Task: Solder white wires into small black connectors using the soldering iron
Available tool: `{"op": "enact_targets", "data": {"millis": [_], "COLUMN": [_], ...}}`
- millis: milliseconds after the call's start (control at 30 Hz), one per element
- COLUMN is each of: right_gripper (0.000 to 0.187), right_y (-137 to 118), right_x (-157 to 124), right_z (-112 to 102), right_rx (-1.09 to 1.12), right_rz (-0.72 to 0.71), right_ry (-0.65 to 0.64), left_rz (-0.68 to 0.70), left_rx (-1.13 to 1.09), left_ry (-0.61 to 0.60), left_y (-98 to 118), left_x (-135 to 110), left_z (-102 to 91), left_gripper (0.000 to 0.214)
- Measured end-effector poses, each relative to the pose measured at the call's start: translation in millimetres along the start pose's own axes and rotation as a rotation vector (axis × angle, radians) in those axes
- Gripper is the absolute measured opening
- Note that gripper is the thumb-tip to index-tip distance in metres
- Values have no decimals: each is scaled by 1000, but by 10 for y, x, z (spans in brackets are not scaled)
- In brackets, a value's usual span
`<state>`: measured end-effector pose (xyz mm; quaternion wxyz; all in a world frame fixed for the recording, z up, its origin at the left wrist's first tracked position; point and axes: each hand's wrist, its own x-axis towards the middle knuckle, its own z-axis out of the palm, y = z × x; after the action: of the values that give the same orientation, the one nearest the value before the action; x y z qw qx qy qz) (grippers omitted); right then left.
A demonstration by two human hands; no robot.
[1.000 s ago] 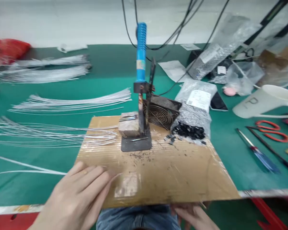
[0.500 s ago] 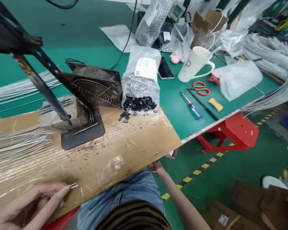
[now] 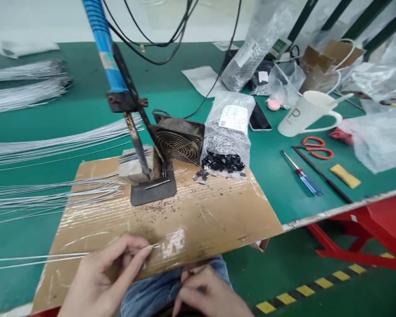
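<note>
My left hand (image 3: 107, 275) lies on the near edge of a taped cardboard sheet (image 3: 218, 215), fingers pinched on thin white wires (image 3: 36, 259) that run off to the left. My right hand (image 3: 206, 295) is below the sheet's front edge over my lap, fingers curled closed around something small and dark that I cannot make out. A blue-handled soldering iron (image 3: 102, 39) stands tilted in a dark metal stand (image 3: 153, 191) at the middle of the sheet. Beside the stand sits a sponge block (image 3: 135, 165).
A black fan (image 3: 178, 141) stands behind the stand. An open bag of small black parts (image 3: 226, 149) spills onto the sheet. Bundles of white wire (image 3: 53, 141) lie left. A white cup (image 3: 303, 119), scissors (image 3: 317, 147), screwdriver (image 3: 302, 176) and phone (image 3: 259, 116) lie right; a red stool (image 3: 376, 229) stands below the table edge.
The view swung back left towards the table. My right hand rose from beside my leg to my lap at the sheet's edge. My left hand stays pinched on the wires.
</note>
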<state>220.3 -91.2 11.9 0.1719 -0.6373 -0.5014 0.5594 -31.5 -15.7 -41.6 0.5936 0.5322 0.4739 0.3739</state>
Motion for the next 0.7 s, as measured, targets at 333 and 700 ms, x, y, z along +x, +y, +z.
{"op": "enact_targets", "data": {"millis": [333,700], "right_gripper": [40,82], "right_y": [-895,-1365], "right_x": [57,185], "right_z": [98,-26], "right_rx": [-624,76], "right_rz": [-319,-455], "right_ry": [126,346], "left_rz": [-81,-264], "left_rx": [-195,-404], "left_ry": [-118,-241], "left_y": [308,337], "left_x": [-4,49], "left_z": [33,-14], "left_gripper": [32,38]}}
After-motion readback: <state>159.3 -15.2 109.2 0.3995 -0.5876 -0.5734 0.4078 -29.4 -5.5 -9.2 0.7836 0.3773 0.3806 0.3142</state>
